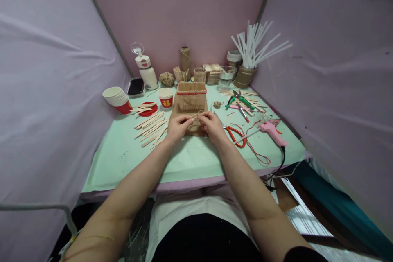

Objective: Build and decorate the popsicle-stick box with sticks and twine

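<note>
Both hands meet over a brown board point(175, 119) at the middle of the table. A short piece of twine point(197, 116) runs between the fingertips, its far part curled in a small loop. My left hand point(179, 127) pinches it between thumb and forefinger, and my right hand point(211, 125) pinches its other side. Just beyond the fingers stands a box of wooden sticks point(192, 100) with a red cord along its upper edge, resting on the board. To the right of my right hand lie scissors with red handles point(236, 136).
Wooden sticks point(152, 127) and paper cups point(166, 99) lie left. On the right are green-handled pliers point(245, 102), red cord point(256, 155) and a pink glue gun point(274, 133) with its cable. A bottle point(149, 75), glass of water point(225, 80) and glue-stick pot point(245, 77) stand behind.
</note>
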Available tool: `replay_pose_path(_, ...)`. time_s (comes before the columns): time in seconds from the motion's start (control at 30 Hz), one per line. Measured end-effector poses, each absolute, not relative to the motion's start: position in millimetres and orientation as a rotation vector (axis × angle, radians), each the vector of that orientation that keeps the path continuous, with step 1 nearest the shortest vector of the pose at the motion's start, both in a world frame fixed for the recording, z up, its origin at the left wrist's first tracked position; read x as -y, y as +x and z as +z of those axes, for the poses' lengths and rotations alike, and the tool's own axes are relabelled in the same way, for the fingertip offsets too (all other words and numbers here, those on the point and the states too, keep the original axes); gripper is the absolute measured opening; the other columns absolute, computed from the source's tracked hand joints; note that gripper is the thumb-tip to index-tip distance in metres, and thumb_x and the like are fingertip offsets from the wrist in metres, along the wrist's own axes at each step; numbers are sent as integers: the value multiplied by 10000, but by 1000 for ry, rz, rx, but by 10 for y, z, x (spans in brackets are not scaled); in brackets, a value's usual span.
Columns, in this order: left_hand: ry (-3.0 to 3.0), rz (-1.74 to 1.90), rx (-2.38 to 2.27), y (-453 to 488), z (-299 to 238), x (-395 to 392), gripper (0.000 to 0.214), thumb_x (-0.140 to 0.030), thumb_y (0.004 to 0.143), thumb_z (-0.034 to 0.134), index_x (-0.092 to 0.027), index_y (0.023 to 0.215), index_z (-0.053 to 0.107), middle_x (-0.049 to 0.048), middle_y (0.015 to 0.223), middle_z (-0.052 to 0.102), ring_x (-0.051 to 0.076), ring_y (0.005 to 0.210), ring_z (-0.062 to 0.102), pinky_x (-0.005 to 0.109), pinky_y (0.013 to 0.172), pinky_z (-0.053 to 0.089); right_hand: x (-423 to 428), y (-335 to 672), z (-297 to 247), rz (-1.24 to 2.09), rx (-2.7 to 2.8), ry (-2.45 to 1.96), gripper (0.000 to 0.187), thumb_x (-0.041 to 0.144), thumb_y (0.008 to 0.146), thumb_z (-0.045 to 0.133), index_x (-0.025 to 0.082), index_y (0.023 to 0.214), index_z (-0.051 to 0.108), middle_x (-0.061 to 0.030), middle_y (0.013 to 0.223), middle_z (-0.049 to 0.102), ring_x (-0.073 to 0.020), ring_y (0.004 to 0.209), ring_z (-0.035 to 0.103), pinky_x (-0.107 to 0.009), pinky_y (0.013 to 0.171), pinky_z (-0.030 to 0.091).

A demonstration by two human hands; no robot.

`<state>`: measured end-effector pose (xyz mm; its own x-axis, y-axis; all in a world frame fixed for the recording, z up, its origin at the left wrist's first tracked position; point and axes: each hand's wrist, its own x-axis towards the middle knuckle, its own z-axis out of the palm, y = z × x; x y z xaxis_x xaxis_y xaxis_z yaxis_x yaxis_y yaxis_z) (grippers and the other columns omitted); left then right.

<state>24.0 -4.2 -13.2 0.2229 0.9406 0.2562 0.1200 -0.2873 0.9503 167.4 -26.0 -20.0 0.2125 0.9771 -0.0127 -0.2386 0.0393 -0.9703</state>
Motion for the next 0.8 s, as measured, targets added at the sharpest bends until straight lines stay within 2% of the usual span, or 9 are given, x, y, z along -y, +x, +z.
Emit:
replay_pose_path(0.1, 1614, 1208, -1052, 246, -130, 49, 214, -363, 711, 687, -150, 715, 714, 21, 678, 675, 151, 679, 584, 265, 670, 462, 274, 1667, -196, 862, 1022, -1138, 216, 327, 652, 697, 210, 726, 530, 54, 646, 512, -99, 564, 440, -241, 545, 364)
replay_pose_path(0.23, 1672, 1298, -1072, 253, -136, 58, 191, -334, 740, 669, -149, 738, 716, 32, 722, 687, 152, 702, 599, 270, 692, 462, 296, 1659, -187, 608, 1258, -1158, 121, 318, 729, 639, 198, 724, 621, -4, 756, 582, -139, 690, 518, -282, 673, 433)
replay_pose_path(0.43, 1923, 1391, -1095, 254, -179, 71, 154, -308, 790, 636, -183, 773, 723, 35, 767, 691, 161, 743, 612, 283, 713, 465, 304, 1662, -206, 559, 1295, -1202, 146, 326, 769, 604, 206, 737, 680, -22, 767, 616, -156, 706, 553, -295, 688, 456)
replay_pose_path(0.8, 2026, 1374, -1077, 244, -187, 73, 135, -280, 813, 615, -202, 825, 725, 38, 809, 698, 164, 771, 618, 300, 742, 475, 301, 1652, -205, 597, 1244, -1196, 171, 339, 752, 621, 204, 792, 718, -30, 815, 647, -154, 727, 577, -292, 708, 471)
